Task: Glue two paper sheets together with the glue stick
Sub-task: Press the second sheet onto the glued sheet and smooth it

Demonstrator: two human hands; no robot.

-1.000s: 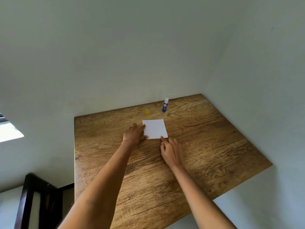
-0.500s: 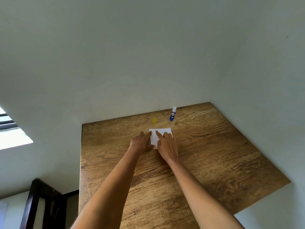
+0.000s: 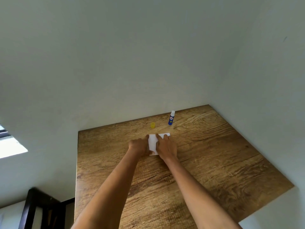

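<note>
- Your right hand lies flat on the white paper, fingers straight, pressing it to the wooden table.
- Your left hand rests at the paper's left edge; I cannot tell its grip.
- Glue stick stands upright, uncapped, beyond the paper, yellow cap nearby.

Wood-grain tabletop set into a corner of pale walls, dark wooden frame low and far left of the grip, bright window patch left of it
</note>
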